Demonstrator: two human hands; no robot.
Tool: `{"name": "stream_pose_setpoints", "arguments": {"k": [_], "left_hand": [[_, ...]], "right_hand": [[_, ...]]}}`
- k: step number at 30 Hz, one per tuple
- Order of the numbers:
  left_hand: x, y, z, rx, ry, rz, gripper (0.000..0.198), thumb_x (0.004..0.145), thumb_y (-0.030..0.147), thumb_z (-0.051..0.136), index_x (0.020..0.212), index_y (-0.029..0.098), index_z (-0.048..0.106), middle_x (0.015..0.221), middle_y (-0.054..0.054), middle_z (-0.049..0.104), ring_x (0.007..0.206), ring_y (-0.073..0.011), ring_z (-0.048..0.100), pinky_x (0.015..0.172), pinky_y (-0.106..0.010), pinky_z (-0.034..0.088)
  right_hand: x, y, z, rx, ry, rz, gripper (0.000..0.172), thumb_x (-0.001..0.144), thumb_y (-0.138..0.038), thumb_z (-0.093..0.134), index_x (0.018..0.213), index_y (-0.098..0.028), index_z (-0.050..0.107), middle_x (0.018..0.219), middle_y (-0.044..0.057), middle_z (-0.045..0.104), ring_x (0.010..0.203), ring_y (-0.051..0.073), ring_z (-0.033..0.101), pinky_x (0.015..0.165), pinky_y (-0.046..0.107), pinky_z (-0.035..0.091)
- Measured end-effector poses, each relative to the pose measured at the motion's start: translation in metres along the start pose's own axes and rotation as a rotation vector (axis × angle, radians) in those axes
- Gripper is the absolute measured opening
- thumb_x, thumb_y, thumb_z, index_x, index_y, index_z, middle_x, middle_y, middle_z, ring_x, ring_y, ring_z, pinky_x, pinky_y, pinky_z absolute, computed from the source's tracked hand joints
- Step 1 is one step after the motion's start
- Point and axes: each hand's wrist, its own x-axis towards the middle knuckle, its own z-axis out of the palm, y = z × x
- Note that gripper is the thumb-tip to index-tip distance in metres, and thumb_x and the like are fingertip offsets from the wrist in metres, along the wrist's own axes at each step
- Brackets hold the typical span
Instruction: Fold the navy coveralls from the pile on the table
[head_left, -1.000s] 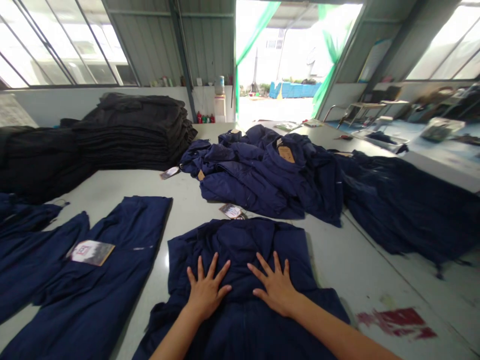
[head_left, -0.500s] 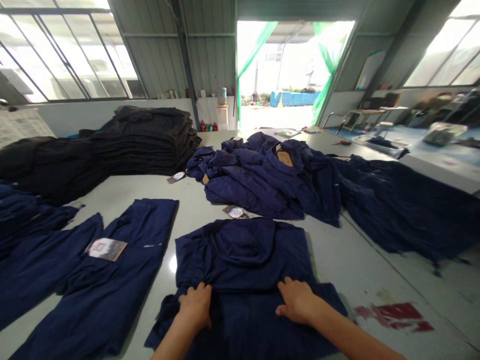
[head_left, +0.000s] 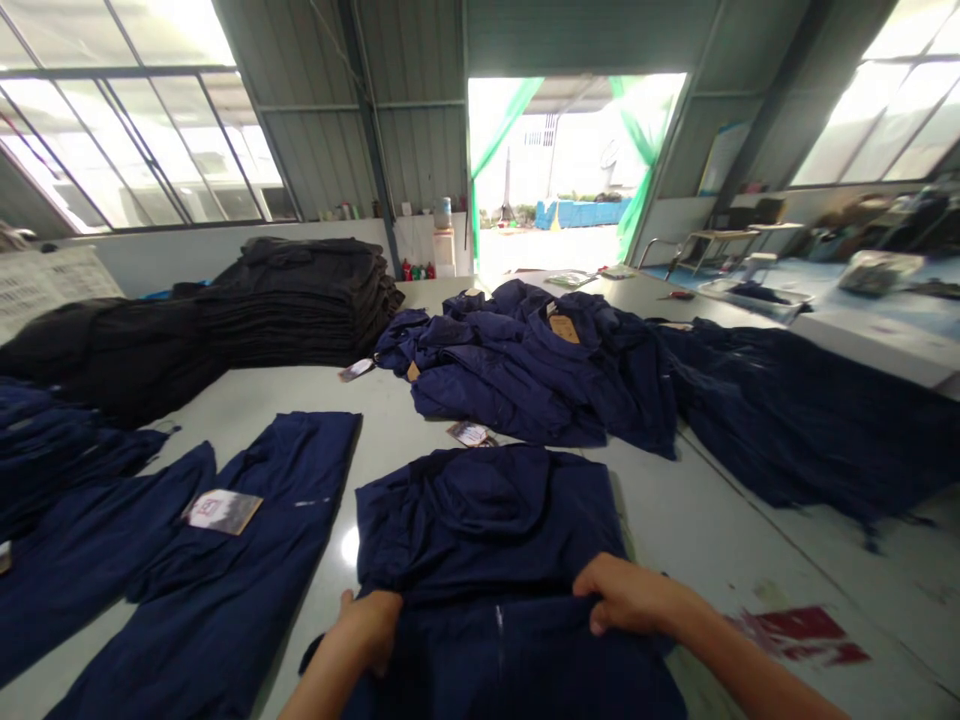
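Observation:
A navy blue hooded jacket [head_left: 487, 560] lies in front of me, its hood flat near the far end and a short zip line showing on the nearer layer. My left hand [head_left: 369, 625] is closed on the left side of a folded layer, its fingertips partly hidden. At the right side, my right hand [head_left: 622, 595] pinches the edge of the same layer between thumb and fingers. The layer's edge runs across between both hands, slightly raised. A printed hang tag [head_left: 470, 434] rests just past the hood.
Navy trousers [head_left: 289, 500] with a tag lie at left. Behind them stands a tall stack of dark garments [head_left: 300, 300]. Beyond the jacket is a heap of navy jackets [head_left: 517, 360]; another dark blue garment [head_left: 810, 410] spreads at right. The white table [head_left: 720, 520] has red marks.
Both hands have gone from resting on the jacket to gripping a layer's edge. A zip line now shows between them. The camera view has tilted up slightly.

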Motion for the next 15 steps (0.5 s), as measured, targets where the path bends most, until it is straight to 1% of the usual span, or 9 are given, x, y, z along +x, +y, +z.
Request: {"name": "stream_pose_setpoints", "arguments": {"k": [1,2,4,6,8,10,12,13,15], "left_hand": [[-0.001,-0.004,-0.004,-0.043,-0.011,0.003,0.066,0.045,0.000,0.062,0.104,0.030,0.058,0.107,-0.001,0.065,0.102,-0.0247,0.057,0.101,-0.052,0.024],[-0.004,-0.008,-0.010,-0.096,0.015,0.028,0.065,0.047,0.001,0.060,0.104,0.030,0.058,0.108,0.000,0.064,0.101,-0.0240,0.057,0.099,-0.048,0.029],[-0.012,-0.015,-0.027,-0.204,0.139,0.138,0.052,0.054,0.005,0.054,0.099,0.029,0.061,0.105,0.000,0.065,0.100,-0.0220,0.058,0.092,-0.037,0.038],[-0.024,-0.020,-0.048,-0.279,0.286,0.260,0.038,0.061,0.009,0.046,0.089,0.027,0.064,0.097,0.000,0.067,0.096,-0.0185,0.058,0.085,-0.028,0.041],[-0.038,-0.022,-0.071,-0.349,0.416,0.334,0.032,0.065,0.013,0.041,0.083,0.024,0.064,0.089,0.000,0.067,0.088,-0.0158,0.059,0.080,-0.024,0.041],[-0.054,-0.023,-0.092,-0.434,0.503,0.375,0.030,0.067,0.017,0.040,0.083,0.022,0.063,0.086,0.000,0.066,0.083,-0.0147,0.058,0.077,-0.023,0.041],[-0.068,-0.023,-0.110,-0.508,0.496,0.419,0.027,0.066,0.020,0.041,0.081,0.020,0.063,0.081,0.001,0.065,0.079,-0.0145,0.057,0.074,-0.022,0.042],[-0.074,-0.024,-0.117,-0.541,0.470,0.435,0.025,0.065,0.021,0.041,0.079,0.020,0.063,0.078,0.001,0.064,0.076,-0.0143,0.057,0.071,-0.022,0.042],[-0.079,-0.025,-0.131,-0.605,0.445,0.404,0.022,0.063,0.023,0.043,0.073,0.018,0.062,0.069,0.002,0.062,0.069,-0.0135,0.055,0.064,-0.021,0.042]], "right_hand": [[-0.001,0.000,-0.002,0.008,0.014,-0.019,0.019,0.061,-0.022,0.055,0.074,-0.018,0.068,0.063,-0.002,0.061,0.064,0.013,0.053,0.054,0.020,0.034],[-0.003,0.000,-0.004,0.016,0.016,-0.038,0.019,0.062,-0.021,0.052,0.073,-0.018,0.068,0.062,-0.003,0.061,0.063,0.013,0.052,0.054,0.020,0.034],[-0.007,0.001,-0.008,0.044,0.006,-0.090,0.021,0.064,-0.020,0.049,0.075,-0.018,0.066,0.067,-0.002,0.061,0.066,0.013,0.053,0.057,0.020,0.035],[-0.013,0.002,-0.015,0.090,-0.029,-0.142,0.024,0.065,-0.023,0.049,0.083,-0.018,0.064,0.077,-0.001,0.062,0.073,0.014,0.053,0.062,0.021,0.038],[-0.020,0.003,-0.023,0.136,-0.064,-0.170,0.029,0.066,-0.028,0.051,0.091,-0.018,0.062,0.086,0.001,0.062,0.077,0.015,0.053,0.067,0.023,0.040],[-0.031,0.001,-0.035,0.170,-0.074,-0.139,0.039,0.063,-0.030,0.056,0.099,-0.018,0.059,0.089,0.000,0.061,0.079,0.016,0.053,0.067,0.024,0.041],[-0.044,-0.005,-0.051,0.171,-0.063,-0.078,0.050,0.059,-0.029,0.060,0.108,-0.020,0.056,0.090,0.000,0.060,0.080,0.017,0.053,0.067,0.025,0.041],[-0.050,-0.008,-0.060,0.153,-0.045,-0.054,0.051,0.059,-0.028,0.060,0.109,-0.021,0.056,0.089,0.000,0.060,0.081,0.018,0.054,0.067,0.026,0.042],[-0.061,-0.016,-0.082,0.083,0.038,-0.062,0.041,0.066,-0.027,0.055,0.106,-0.021,0.059,0.092,0.002,0.062,0.085,0.019,0.055,0.074,0.028,0.042]]}}
